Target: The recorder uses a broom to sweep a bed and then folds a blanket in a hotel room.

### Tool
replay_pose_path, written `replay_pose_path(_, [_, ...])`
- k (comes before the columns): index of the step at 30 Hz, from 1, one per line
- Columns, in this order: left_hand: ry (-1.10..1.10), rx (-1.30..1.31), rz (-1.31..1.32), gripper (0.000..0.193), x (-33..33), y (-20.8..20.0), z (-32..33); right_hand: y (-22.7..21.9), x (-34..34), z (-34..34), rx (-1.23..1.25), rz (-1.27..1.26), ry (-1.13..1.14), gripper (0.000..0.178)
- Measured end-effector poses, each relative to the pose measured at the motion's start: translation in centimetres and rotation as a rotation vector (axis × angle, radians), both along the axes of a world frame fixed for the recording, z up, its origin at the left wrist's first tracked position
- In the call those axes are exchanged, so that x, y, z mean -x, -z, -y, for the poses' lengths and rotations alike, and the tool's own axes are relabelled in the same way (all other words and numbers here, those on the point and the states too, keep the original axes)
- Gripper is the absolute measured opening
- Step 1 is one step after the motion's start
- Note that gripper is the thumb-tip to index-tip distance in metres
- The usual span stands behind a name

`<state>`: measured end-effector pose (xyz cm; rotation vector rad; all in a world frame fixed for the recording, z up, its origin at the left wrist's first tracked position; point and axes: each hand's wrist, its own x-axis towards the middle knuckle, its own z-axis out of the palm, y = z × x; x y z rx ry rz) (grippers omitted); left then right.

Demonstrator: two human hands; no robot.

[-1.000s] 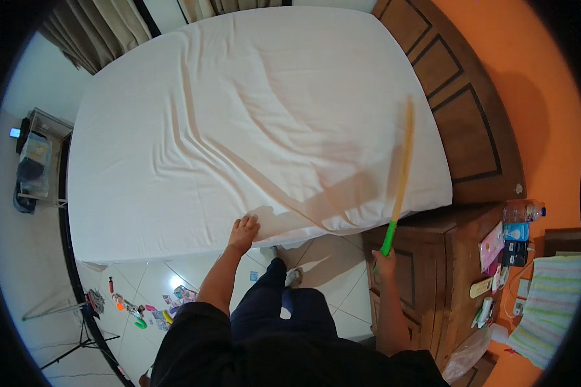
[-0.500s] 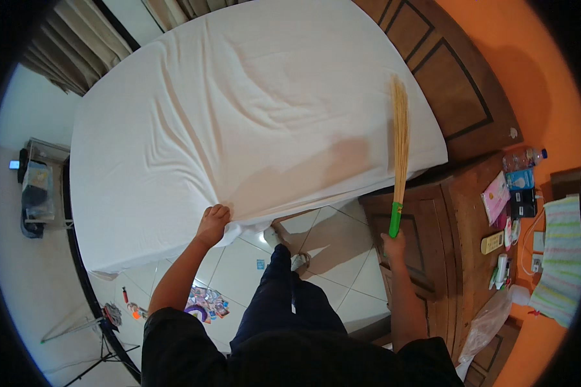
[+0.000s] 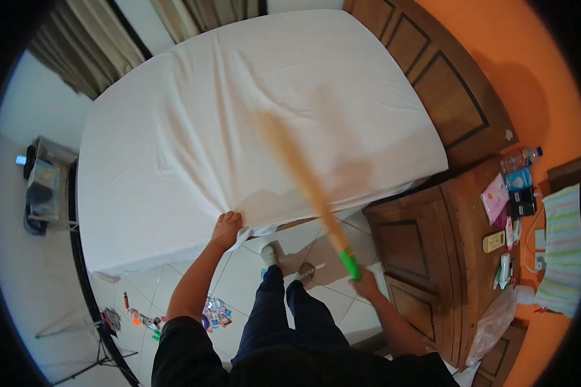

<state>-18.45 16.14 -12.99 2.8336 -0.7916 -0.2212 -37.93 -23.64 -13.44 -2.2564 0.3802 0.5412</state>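
Note:
A white sheet [image 3: 290,71] covers the bed, with long creases fanning out from the near edge. My left hand [image 3: 228,229] is closed on the sheet at that edge, pulling the cloth into folds. In my right hand [image 3: 366,284] is the green handle of a straw bed broom [image 3: 303,174]. Its bristles are smeared by motion and reach out to the left over the middle of the bed; whether they touch the sheet I cannot tell.
A wooden headboard [image 3: 448,87] stands to the right. Next to it, a wooden cabinet [image 3: 410,238] bears a plastic bottle [image 3: 519,159], a remote control [image 3: 494,242] and small packages. Small items [image 3: 218,314] lie on the tiled floor by my legs. A tripod [image 3: 103,351] stands lower left.
The broom has swung left from beside the headboard to the middle of the bed, its handle moving left and nearer me. My left hand still grips the sheet, slightly further right in view.

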Motion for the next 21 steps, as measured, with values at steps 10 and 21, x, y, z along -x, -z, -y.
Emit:
replay_pose_path(10, [0.156, 0.089, -0.006, 0.018, 1.5, 0.6, 1.9, 10.9, -8.9, -1.7, -0.28, 0.191, 0.517, 0.012])
replay_pose_path(21, [-0.223, 0.502, 0.165, 0.016, 9.9, -10.0, -7.3, -0.1, -3.7, -19.0, 0.135, -0.063, -0.606, 0.029])
